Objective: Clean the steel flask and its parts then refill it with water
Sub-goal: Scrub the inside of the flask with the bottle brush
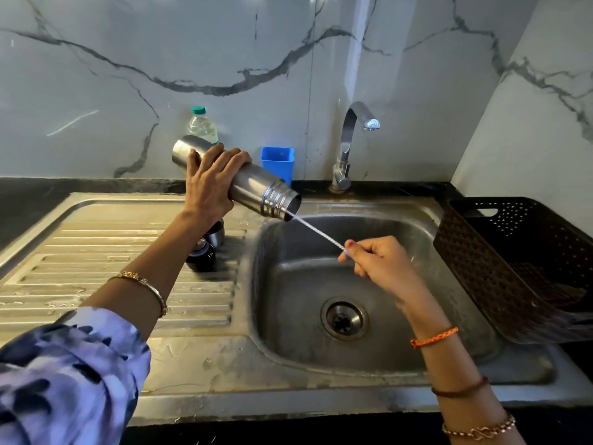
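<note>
Her left hand (210,184) is wrapped around the flask (236,176), holding it tilted over the sink (369,354) with its open, threaded mouth pointing down toward the basin. Her right hand (380,263) pinches the end of a thin brush wire (316,231) that runs up into the flask's mouth. On the drainboard below the flask sit a dark cap (202,256) and a steel cup (216,234). A tap (348,139) stands behind, a brown basket (513,261) to the right.
</note>
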